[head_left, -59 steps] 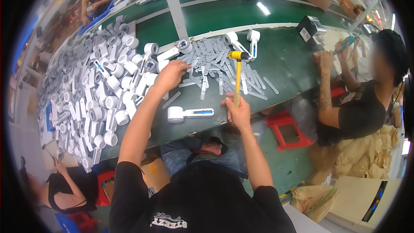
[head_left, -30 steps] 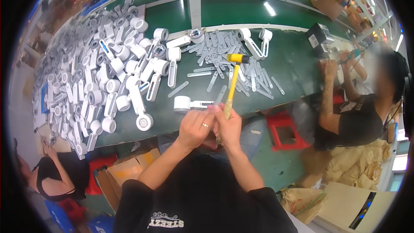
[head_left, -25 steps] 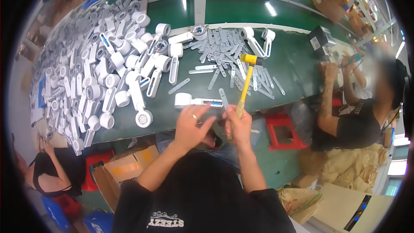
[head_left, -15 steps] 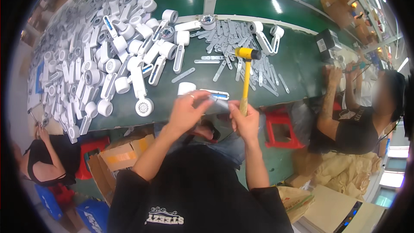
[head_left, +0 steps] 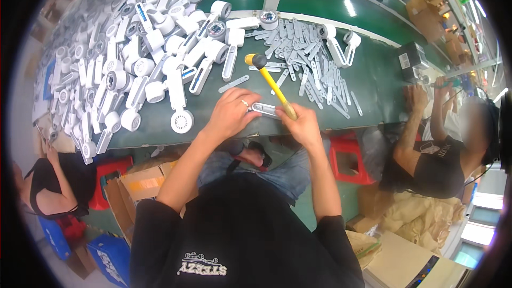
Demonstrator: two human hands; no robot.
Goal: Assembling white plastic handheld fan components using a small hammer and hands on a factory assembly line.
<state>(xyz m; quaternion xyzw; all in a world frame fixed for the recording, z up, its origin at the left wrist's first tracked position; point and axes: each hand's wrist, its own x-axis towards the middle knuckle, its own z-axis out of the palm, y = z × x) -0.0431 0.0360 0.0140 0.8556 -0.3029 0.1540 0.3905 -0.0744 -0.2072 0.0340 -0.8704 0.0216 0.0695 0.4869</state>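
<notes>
A white handle-shaped unit (head_left: 264, 109) lies at the table's near edge, its long slot facing up with a pale grey strip showing in it. My left hand (head_left: 232, 111) is closed around its left end and hides that part. In my right hand (head_left: 302, 124) is a yellow mallet (head_left: 276, 89), gripped low on the handle, its yellow-and-black head tilted up and to the left. The right fingertips also touch the unit's right end. Just beyond, a loose grey strip (head_left: 233, 84) lies on the table, and a pile of flat grey strips (head_left: 304, 48) spreads behind the mallet.
A large heap of white round-headed handle units (head_left: 128, 69) covers the table's left side. Two more units (head_left: 336, 48) lie right of the strips. Co-workers sit at both sides, one on the right (head_left: 440, 165). A red stool (head_left: 344, 154) and cardboard boxes (head_left: 144, 184) stand below.
The mallet has tilted left in my right hand. The grey strip held between my hands is now at the unit's slot, where blue showed before. My left hand has closed over the unit's left end.
</notes>
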